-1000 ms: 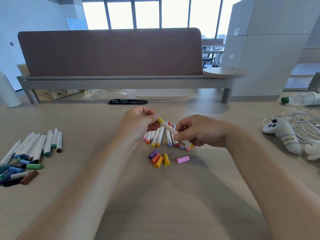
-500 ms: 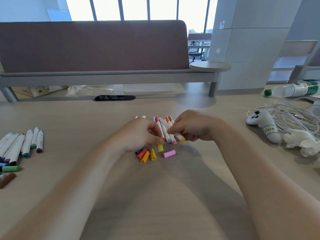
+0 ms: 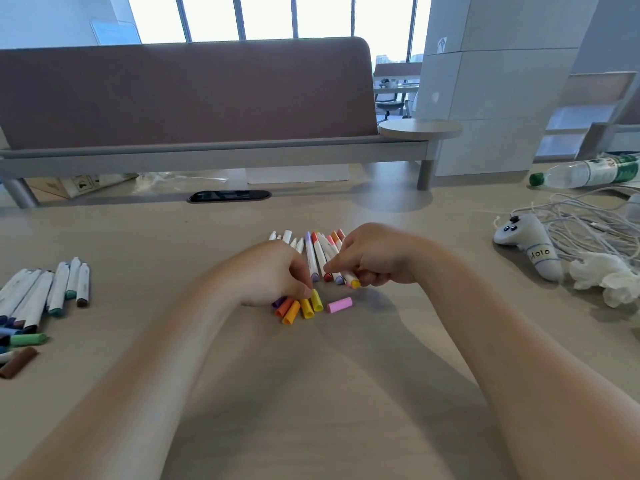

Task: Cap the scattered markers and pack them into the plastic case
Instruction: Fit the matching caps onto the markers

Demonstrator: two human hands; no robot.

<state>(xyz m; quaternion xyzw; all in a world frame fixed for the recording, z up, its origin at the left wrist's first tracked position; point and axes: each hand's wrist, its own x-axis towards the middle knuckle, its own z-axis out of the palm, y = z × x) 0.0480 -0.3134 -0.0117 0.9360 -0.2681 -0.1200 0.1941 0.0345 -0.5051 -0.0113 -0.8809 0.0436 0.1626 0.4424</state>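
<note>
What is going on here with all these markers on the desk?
A person is working on markers with bare hands. The right hand holds a yellow-ended marker beside a row of markers on the desk. The left hand pinches a yellow cap among the loose caps. No plastic case is in view.

The table [image 3: 173, 254] looks matt, pale wood-grain. Loose caps [image 3: 291, 311] at centre are smooth plastic. At twelve o'clock the divider [image 3: 173, 95] looks like matt cloth; at two o'clock lies a glossy clear-plastic bottle [image 3: 585, 173].

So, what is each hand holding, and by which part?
Right hand grips a yellow marker near its yellow end. Left hand touches the upper end of a yellow cap; grip unclear.
</note>
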